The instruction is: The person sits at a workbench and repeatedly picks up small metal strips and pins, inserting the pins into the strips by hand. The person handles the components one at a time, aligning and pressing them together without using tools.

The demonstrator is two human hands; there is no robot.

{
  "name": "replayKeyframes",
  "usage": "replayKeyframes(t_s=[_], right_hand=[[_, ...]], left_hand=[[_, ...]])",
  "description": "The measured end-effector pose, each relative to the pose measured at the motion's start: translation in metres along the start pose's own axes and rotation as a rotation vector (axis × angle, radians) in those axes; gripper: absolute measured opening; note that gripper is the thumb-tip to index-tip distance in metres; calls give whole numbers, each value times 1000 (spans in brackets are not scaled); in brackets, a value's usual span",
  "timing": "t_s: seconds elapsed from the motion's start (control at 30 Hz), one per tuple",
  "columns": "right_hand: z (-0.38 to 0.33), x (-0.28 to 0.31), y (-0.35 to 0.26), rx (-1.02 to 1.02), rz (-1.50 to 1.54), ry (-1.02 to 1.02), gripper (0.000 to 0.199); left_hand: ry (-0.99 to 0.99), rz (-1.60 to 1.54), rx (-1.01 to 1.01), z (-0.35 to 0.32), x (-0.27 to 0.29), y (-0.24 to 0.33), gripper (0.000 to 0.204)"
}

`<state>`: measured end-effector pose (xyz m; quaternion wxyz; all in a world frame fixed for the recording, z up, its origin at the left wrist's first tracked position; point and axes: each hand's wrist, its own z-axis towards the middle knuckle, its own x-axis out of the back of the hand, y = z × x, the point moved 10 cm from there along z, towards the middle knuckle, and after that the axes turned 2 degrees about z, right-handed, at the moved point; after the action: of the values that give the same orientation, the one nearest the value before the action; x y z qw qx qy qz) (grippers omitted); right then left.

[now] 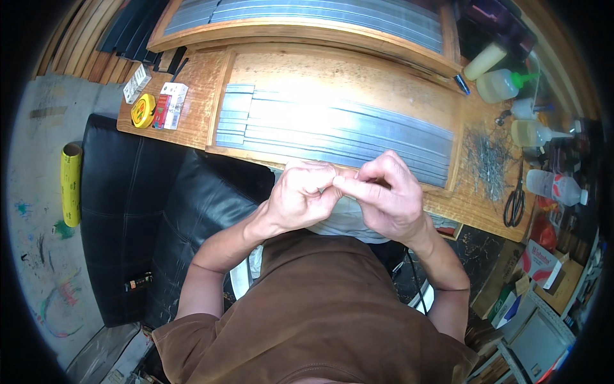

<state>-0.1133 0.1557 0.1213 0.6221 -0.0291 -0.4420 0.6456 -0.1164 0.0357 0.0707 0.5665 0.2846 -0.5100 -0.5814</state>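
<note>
My left hand (299, 197) and my right hand (395, 203) meet at the fingertips in front of my chest, above the near edge of the workbench. Both are closed in a pinch, and whatever lies between the fingers is hidden or too small to name. Just beyond them, long flat grey strips (320, 131) lie side by side in a shallow wood-framed tray (307, 61). Shorter grey strips (234, 115) are lined up at the tray's left end. To the right of the tray spreads a heap of thin dark metal bits (487, 163).
Black scissors (514, 206) rest at the bench's right end, near squeeze bottles (497, 86) and a clear bottle (555, 185). A yellow tape measure (143, 110) sits beside small boxes (170, 105) at left. Another framed panel (307, 29) stands behind. A black padded seat (131, 211) is at left.
</note>
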Motion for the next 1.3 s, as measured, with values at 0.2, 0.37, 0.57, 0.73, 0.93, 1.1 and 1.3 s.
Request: replayKeyframes(t_s=[0.2, 0.37, 0.57, 0.73, 0.93, 1.1, 1.3], right_hand=[[-11, -6, 31, -456, 374, 72, 30], [-23, -14, 22, -495, 361, 117, 16], [-37, -31, 29, -599, 496, 63, 24], [-45, -36, 35, -631, 466, -12, 23], [-43, -38, 36, -620, 487, 3, 17], [-42, -37, 35, -620, 483, 11, 16], [-43, -37, 36, -613, 471, 6, 20]], left_hand=[[-25, 81, 28, -5, 1, 4, 8], [-27, 34, 138, -25, -2, 1, 13], [108, -15, 224, -47, -4, -15, 11], [-23, 59, 250, -53, -5, -19, 3], [-23, 53, 258, -50, -6, -15, 6], [-18, 26, 233, -52, -7, -18, 8], [-7, 26, 211, -52, -7, -20, 6]])
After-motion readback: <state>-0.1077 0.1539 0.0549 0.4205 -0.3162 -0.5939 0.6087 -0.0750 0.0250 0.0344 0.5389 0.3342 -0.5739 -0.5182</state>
